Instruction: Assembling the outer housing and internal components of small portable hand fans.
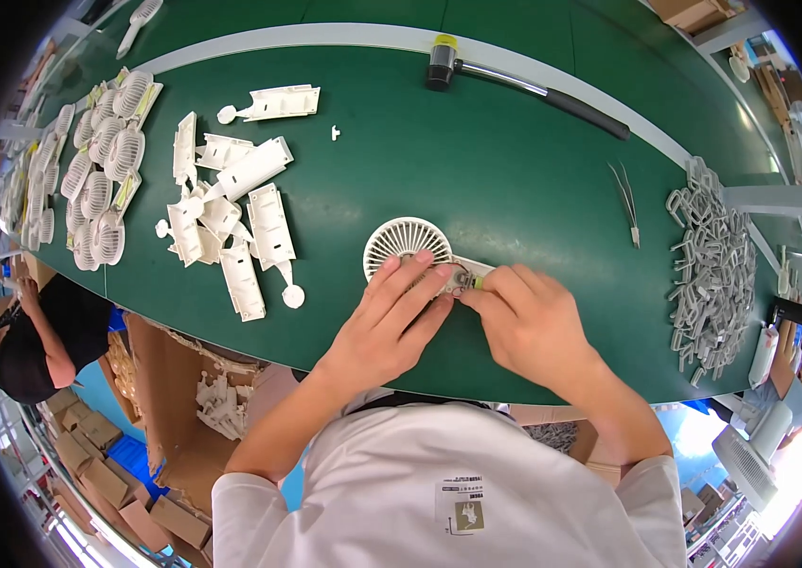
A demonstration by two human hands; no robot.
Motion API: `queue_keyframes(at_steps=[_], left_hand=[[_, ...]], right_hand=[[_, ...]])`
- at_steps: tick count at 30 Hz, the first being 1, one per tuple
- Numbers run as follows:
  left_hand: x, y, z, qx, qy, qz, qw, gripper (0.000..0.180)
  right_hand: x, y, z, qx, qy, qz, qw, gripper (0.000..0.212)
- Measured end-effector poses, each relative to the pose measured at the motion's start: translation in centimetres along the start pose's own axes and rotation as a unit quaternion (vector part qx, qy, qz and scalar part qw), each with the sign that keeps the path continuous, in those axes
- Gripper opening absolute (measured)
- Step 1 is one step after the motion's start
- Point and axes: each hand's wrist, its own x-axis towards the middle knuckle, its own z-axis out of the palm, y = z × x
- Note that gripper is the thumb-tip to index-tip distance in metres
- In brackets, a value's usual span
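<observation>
Our left grip (384,327) holds the handheld fan (407,239) on the counter (354,180), fingers over its near edge. Just right, our right grip (532,324) is narrow; we cannot tell what it pinches. White casing halves (271,227) lie well left.

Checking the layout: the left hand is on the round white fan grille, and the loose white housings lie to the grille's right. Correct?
Not quite: the loose white housings lie to the left of the round white fan grille, as the head view shows. The left hand is indeed on it.
</observation>
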Motion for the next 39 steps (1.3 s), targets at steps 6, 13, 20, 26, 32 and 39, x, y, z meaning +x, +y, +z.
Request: queue_keyframes(at_steps=[6, 13, 20, 26, 32, 39], left_hand=[[0.4, 0.3, -0.1, 0.006, -0.029, -0.014, 0.999, 0.026], [1.8, 1.2, -1.0, 0.085, -0.092, 0.021, 0.992, 0.030], [1.6, 0.9, -1.5, 0.070, -0.128, 0.007, 0.989, 0.031], [1.3, 0.8, -0.9, 0.053, -0.107, 0.000, 0.993, 0.028], [0.4, 0.6, 0.2, 0.084, -0.086, -0.028, 0.992, 0.028], [0.5, 0.5, 0.3, 0.084, -0.101, -0.026, 0.991, 0.027]], right_hand=[[-1.1, -4.0, -0.1, -0.018, -0.054, 0.137, 0.989, 0.026], [-1.3, -2.8, -2.1, 0.203, -0.097, 0.231, 0.947, 0.037], [-3.3, 0.3, -5.8, 0.161, -0.029, 0.339, 0.926, 0.057], [-6.6, 1.1, -2.5, 0.053, 0.022, 0.327, 0.943, 0.057], [-7.3, 1.0, -2.5, 0.195, 0.056, 0.233, 0.951, 0.050], [-7.6, 1.9, -1.6, 0.206, 0.047, 0.203, 0.956, 0.055]])
